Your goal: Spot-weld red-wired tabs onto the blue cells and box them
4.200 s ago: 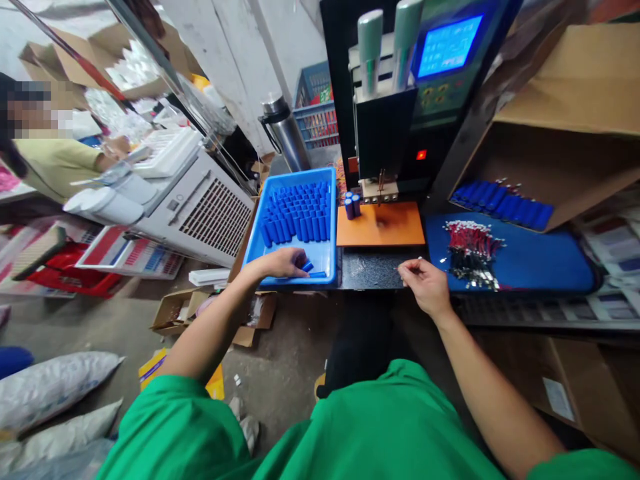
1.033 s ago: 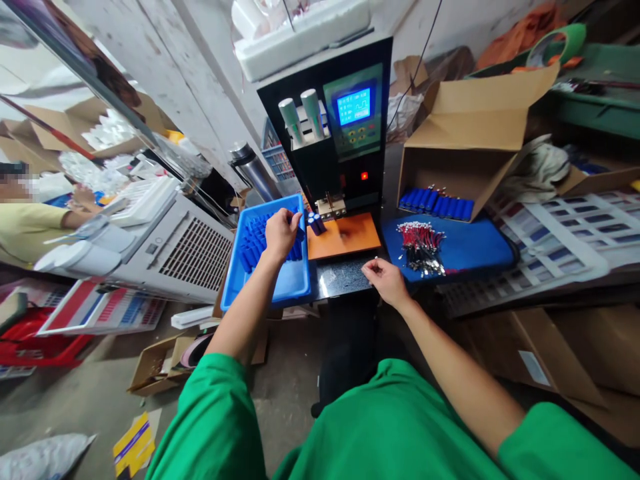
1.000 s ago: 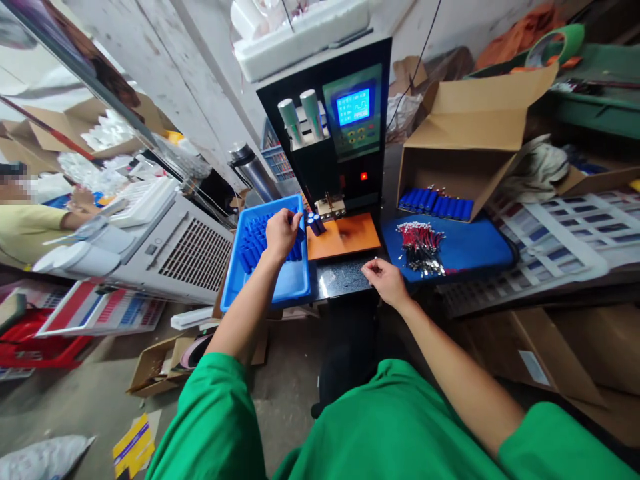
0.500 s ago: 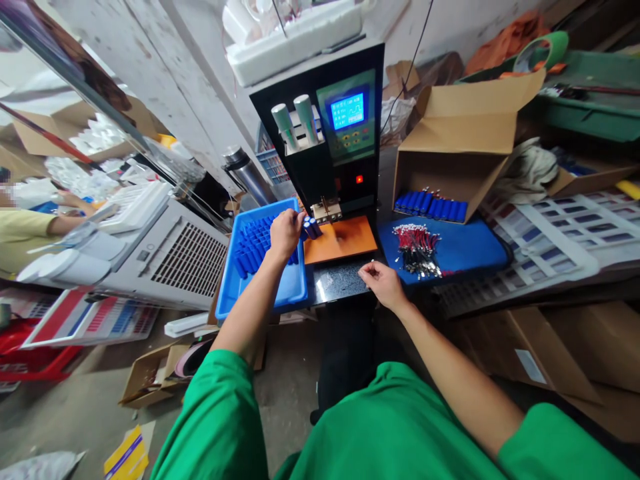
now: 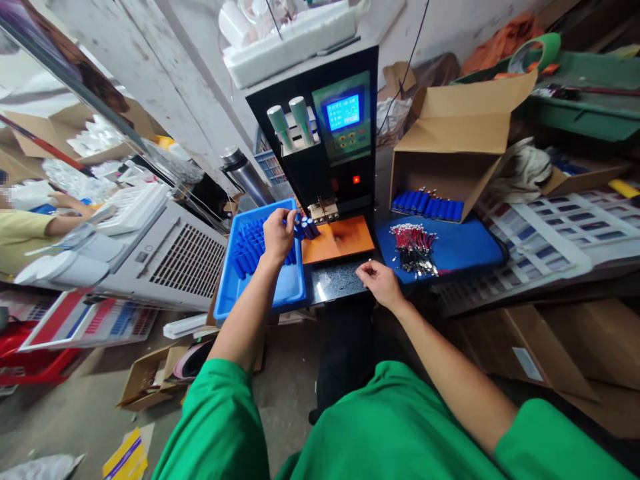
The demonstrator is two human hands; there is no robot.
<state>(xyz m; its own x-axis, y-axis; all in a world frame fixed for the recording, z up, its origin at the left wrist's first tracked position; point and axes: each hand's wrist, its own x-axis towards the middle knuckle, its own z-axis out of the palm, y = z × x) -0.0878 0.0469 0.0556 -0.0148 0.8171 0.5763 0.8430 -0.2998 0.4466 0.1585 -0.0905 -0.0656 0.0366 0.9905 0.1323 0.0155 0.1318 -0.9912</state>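
Note:
My left hand (image 5: 279, 233) is over the right side of a blue plastic tray (image 5: 287, 297), its fingers curled. Whatever it may hold is hidden behind the fingers. Several blue cylindrical battery cells (image 5: 247, 257) stand in that tray. Just right of this hand, more blue cells (image 5: 309, 228) sit at the left edge of an orange board (image 5: 340, 240), beneath the metal head (image 5: 324, 211) of a black spot welder (image 5: 350, 180). My right hand (image 5: 381, 280) is pinched near the front edge of the dark work surface (image 5: 337, 283); a tiny pale tip shows at its fingertips.
Right of the welder, red and black wire leads (image 5: 414, 247) lie on a blue pad (image 5: 460, 247). Behind them an open cardboard box (image 5: 453, 130) holds blue cells. A steel flask (image 5: 247, 177) stands behind the tray. At far left, another person's arm (image 5: 65, 223) shows.
My left hand has drawn slightly left, away from the cells at the orange board, and more of them show now. My right hand stays pinched in about the same place.

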